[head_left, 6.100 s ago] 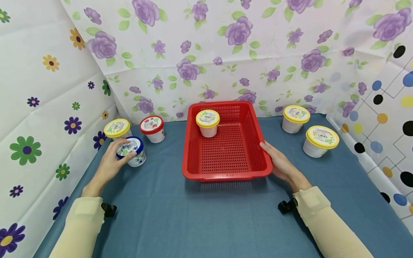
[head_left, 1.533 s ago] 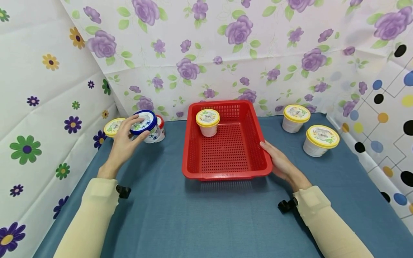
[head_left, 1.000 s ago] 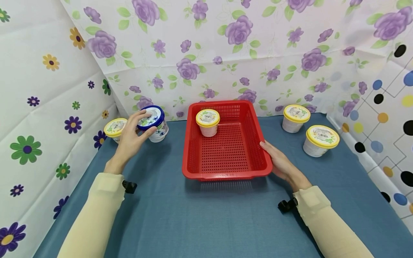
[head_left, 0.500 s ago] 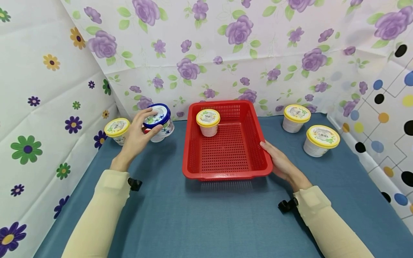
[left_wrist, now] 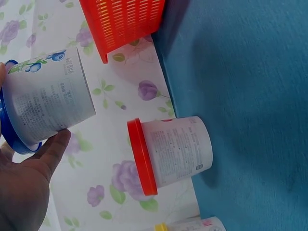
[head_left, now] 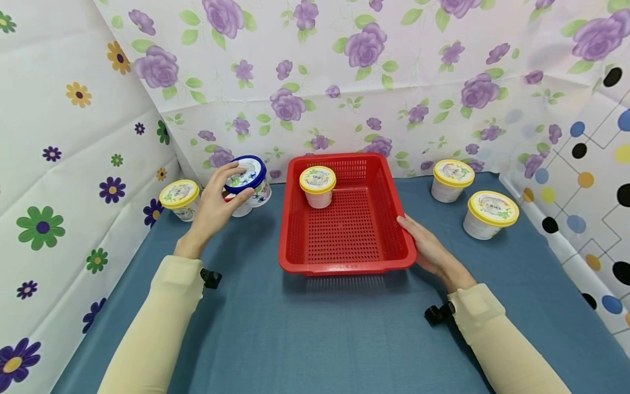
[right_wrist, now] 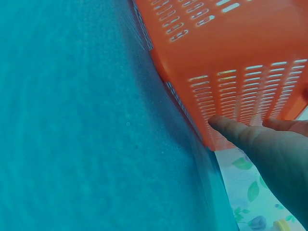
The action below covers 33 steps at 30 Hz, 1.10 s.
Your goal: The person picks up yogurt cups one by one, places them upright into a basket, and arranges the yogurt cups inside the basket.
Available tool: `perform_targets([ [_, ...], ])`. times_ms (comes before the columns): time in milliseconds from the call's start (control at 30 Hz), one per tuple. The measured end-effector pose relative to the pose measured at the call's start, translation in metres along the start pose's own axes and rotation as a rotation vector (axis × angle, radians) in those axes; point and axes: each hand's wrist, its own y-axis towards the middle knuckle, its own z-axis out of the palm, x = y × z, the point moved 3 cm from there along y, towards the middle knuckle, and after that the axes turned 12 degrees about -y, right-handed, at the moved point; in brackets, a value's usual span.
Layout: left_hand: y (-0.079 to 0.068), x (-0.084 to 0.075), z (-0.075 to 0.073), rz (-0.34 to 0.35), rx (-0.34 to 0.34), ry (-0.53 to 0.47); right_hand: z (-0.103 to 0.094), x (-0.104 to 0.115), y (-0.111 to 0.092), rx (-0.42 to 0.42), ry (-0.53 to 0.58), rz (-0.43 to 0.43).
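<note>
My left hand (head_left: 216,205) grips a tub with a blue lid (head_left: 253,174), blueberries printed on its side. The tub (left_wrist: 50,96) is off the table, and in the left wrist view my fingers hold it around the lid end. Below and behind it, a red-lidded tub (left_wrist: 175,151) stands on the table, mostly covered in the head view. My right hand (head_left: 430,246) holds the right side of a red plastic basket (head_left: 346,269); in the right wrist view its fingers lie along the slotted outer wall (right_wrist: 245,96). Inside the basket, at back left, stands a yellow-lidded tub (head_left: 318,186).
Another yellow-lidded tub (head_left: 180,198) stands at the left, near the flowered side cloth. At the right are two more, one further back (head_left: 450,179) and one nearer (head_left: 489,216). A blue cloth (head_left: 315,334) covers the table; patterned cloths (head_left: 334,126) enclose it.
My left hand has raised the blue-lidded tub from the front left and carried it rightward and back, past the red-lidded tub, towards the basket. My right hand and the basket have stayed put.
</note>
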Motion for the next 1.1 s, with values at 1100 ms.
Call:
perform_targets([
  [1100, 0.025, -0.023, 0.023, 0.069, 0.059, -0.039, 0.0, 0.001, 0.0, 0.008, 0.006, -0.005],
])
